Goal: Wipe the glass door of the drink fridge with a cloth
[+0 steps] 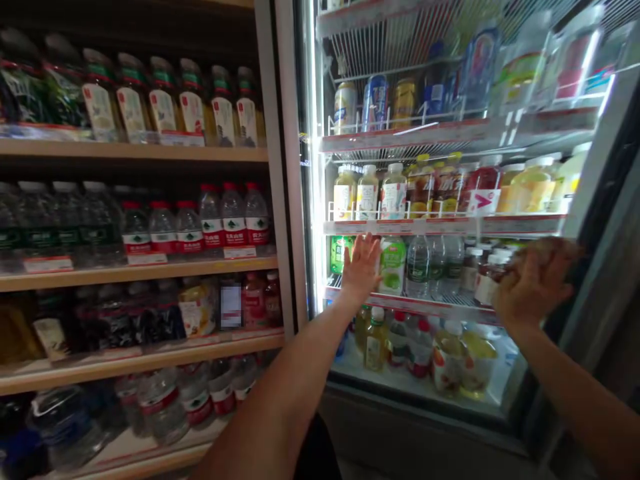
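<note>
My left hand (364,263) is raised in front of the lit drinks fridge (445,303), its fingers spread and nothing in them. Behind it stand a green carton (341,255) and a white-and-green pack (392,265). Farther right, my right hand (533,290) is blurred and held up against the fridge front. A brownish, crumpled, cloth-like thing (557,250) shows at its fingers; motion smears its edges. Small dark bottles with white labels (486,283) stand just left of this hand.
Fridge shelves hold cans (375,101), juice bottles (367,192) and clear water bottles (419,267). Two fruit-filled tubs (447,360) stand at the bottom. To the left, a wooden shelf unit (150,268) carries rows of bottles, including red-capped water (233,220). A metal upright (289,200) separates the two.
</note>
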